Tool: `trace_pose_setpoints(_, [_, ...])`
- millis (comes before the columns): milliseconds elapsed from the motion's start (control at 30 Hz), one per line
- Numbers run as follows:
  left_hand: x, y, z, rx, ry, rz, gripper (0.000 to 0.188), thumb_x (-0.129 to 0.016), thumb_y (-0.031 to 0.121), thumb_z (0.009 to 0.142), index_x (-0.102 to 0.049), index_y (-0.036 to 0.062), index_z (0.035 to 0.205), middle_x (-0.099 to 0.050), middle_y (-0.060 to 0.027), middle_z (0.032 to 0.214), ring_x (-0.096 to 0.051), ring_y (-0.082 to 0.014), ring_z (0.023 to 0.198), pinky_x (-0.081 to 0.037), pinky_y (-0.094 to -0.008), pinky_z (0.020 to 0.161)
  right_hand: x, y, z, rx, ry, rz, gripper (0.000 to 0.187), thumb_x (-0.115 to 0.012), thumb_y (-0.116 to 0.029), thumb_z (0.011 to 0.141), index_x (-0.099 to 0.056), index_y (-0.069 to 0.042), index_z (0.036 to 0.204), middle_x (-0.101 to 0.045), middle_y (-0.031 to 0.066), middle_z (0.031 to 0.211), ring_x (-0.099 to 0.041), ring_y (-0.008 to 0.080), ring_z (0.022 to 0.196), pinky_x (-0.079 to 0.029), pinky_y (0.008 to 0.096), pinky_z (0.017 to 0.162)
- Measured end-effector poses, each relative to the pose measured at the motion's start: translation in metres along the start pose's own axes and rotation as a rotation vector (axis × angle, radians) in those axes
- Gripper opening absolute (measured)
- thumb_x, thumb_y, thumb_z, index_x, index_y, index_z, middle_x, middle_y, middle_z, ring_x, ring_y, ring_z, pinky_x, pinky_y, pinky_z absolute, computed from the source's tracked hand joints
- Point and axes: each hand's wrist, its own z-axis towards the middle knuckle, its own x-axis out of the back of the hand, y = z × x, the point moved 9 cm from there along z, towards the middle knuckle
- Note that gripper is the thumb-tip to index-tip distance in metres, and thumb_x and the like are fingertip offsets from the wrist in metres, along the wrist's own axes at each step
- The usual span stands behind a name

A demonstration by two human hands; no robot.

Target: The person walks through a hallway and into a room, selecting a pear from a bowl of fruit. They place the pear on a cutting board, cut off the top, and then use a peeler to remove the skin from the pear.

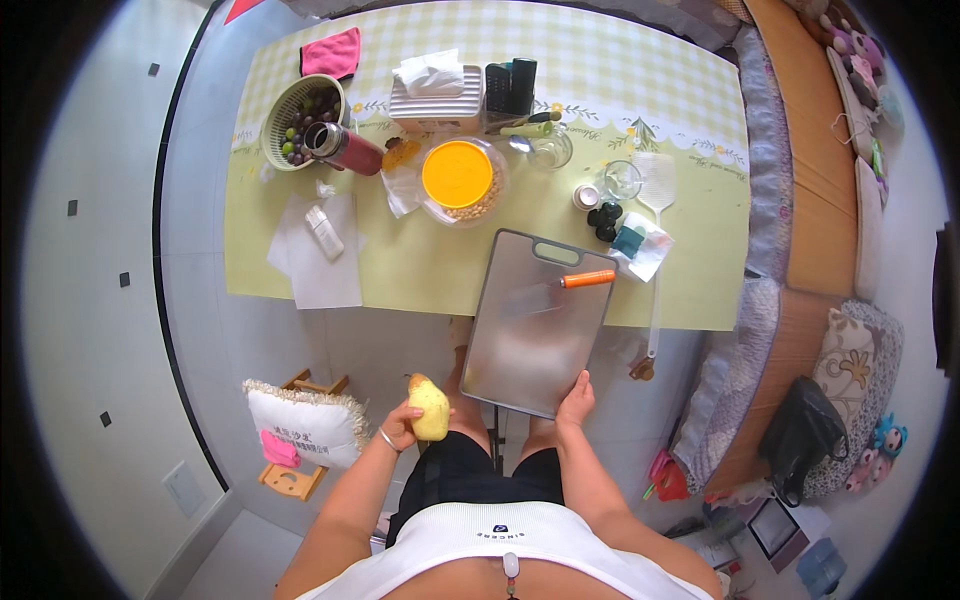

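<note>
A yellow pear (429, 410) is in my left hand (402, 425), whose fingers are wrapped round its side, left of my lap. My right hand (575, 398) grips the near right corner of a grey cutting board (530, 350) with a dark rim and a handle slot. The board's far part lies over the table edge, and its near part juts out above my legs. On the board rests a knife with an orange handle (588, 279), its blade pointing left.
The table (420, 280) holds a basket of grapes (275, 110), a red thermos (352, 150), a yellow-lidded jar (457, 175), a tissue box (435, 105), and a white fly swatter (656, 190). A stool with a white cushion (300, 425) stands left; a sofa (815, 150) is at right.
</note>
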Motion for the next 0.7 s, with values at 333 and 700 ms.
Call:
trace_pose_setpoints(333, [0.006, 0.027, 0.040, -0.078, 0.022, 0.025, 0.065, -0.066, 0.005, 0.071, -0.045, 0.0048, 0.132, -0.060, -0.0116, 0.119, -0.059, -0.0283, 0.112, -0.047, -0.0438, 0.098, -0.069, 0.047, -0.067, -0.249, -0.006, 0.192, 0.061, -0.042, -0.052, 0.099, -0.062, 0.005, 0.111, -0.066, 0.0097, 0.103, -0.060, 0.0213, 0.093, -0.047, 0.0330, 0.085])
trace_pose_setpoints(700, [-0.012, 0.181, 0.042, -0.439, 0.223, 0.370, 0.070, -0.071, 0.004, 0.066, -0.043, 0.0065, 0.131, -0.059, -0.0079, 0.116, -0.058, -0.0239, 0.110, -0.047, -0.0384, 0.097, -0.206, 0.026, -0.171, -0.923, -0.781, 0.628, 0.075, -0.030, -0.059, 0.098, -0.016, -0.006, 0.149, -0.025, 0.0193, 0.153, -0.025, 0.0398, 0.141, -0.026, 0.0499, 0.113])
